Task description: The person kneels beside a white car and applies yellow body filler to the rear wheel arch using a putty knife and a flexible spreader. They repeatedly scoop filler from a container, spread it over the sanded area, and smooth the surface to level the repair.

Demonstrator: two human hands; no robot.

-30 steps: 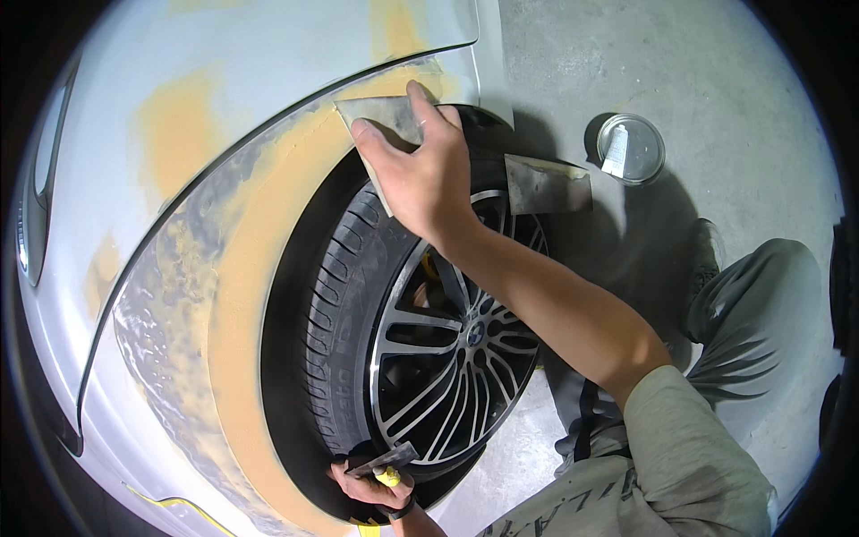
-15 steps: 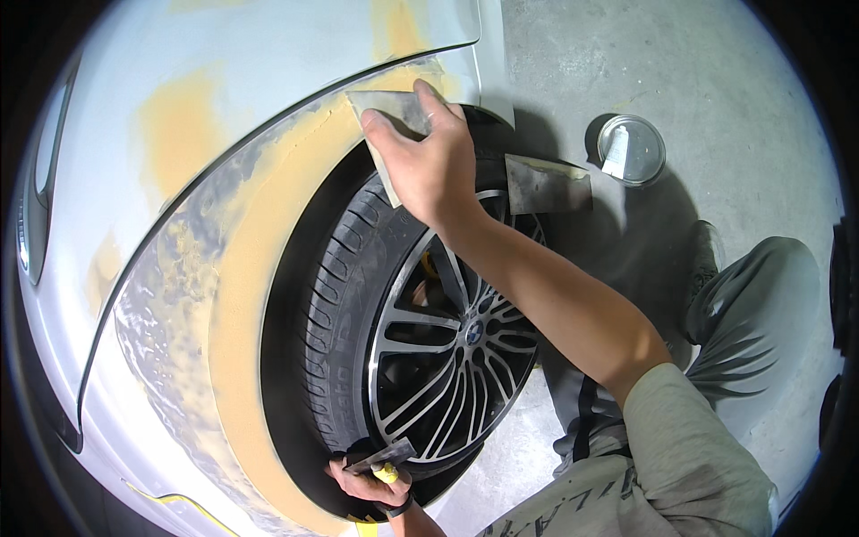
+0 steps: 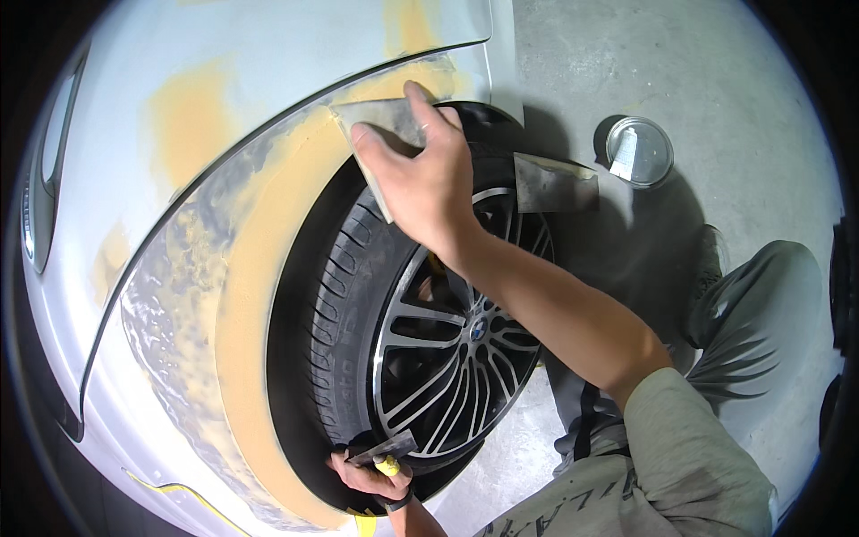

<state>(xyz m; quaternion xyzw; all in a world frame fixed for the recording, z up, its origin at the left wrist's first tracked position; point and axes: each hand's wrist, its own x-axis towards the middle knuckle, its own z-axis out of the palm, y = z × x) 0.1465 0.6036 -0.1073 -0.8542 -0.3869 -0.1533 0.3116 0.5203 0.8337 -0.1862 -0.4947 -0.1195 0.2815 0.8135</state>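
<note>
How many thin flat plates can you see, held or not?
3: a pale plate in the right hand, a small dark plate in the left hand, and a grey plate in neither hand, at the upper right of the wheel. Others could be hidden.

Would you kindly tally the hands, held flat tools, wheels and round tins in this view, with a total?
Hands: 2 (left hand, right hand)
Held flat tools: 2 (yellow-handled putty knife, grey spreader)
Wheels: 1 (multi-spoke alloy wheel)
Round tins: 1 (round tin)
Total: 6
</note>
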